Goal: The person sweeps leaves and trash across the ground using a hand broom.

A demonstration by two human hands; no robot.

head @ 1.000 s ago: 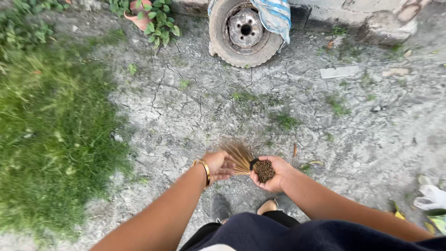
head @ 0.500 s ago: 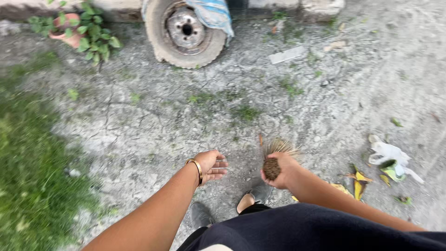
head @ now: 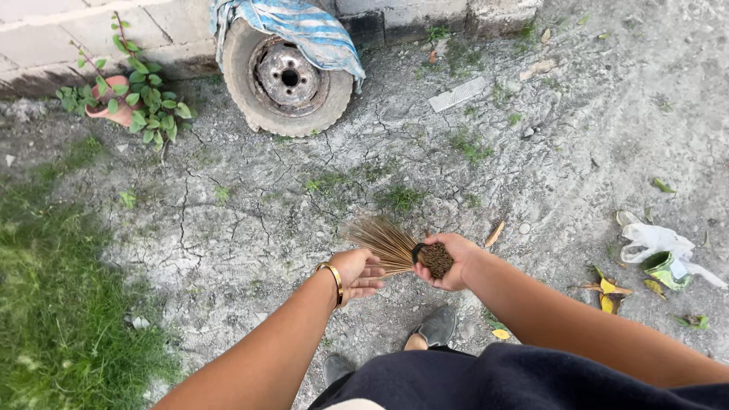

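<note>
Right hand [head: 449, 262] fingers wrap the stick broom [head: 395, 247] at its bound end; left hand [head: 358, 273] fingers, loosely spread, touch the bristles.

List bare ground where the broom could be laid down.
Free: cracked ground between tyre, grass and hands; also the strip right of the vent slab. Crowded: litter and leaves at right; pot plant by the wall.

Broom [head: 395, 247] between hands – wheel [head: 289, 78] ahead; plant [head: 121, 99] left of it
</note>
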